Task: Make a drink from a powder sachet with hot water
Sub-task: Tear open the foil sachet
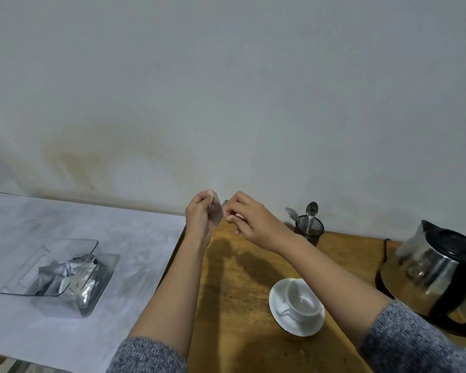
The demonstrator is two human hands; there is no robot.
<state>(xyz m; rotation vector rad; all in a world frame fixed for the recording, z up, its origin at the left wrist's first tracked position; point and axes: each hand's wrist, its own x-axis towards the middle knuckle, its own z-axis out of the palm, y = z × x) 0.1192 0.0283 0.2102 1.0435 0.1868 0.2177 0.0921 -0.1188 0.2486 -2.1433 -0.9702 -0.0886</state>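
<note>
Both hands are raised above the wooden table point(242, 267), near the wall. My left hand point(199, 216) pinches a small silvery powder sachet point(217, 213) upright between thumb and fingers. My right hand point(249, 220) grips the sachet's right top corner with its fingertips. A white cup point(303, 298) stands empty on a white saucer point(280, 317) on the table, below my right forearm. At the far right a steel and black electric kettle point(439, 275) sits with its lid down.
A clear plastic tray point(35, 267) holding several silvery sachets lies on the pale grey surface point(92, 219) to the left. A dark mesh holder point(309, 230) with two spoons stands against the wall behind the cup.
</note>
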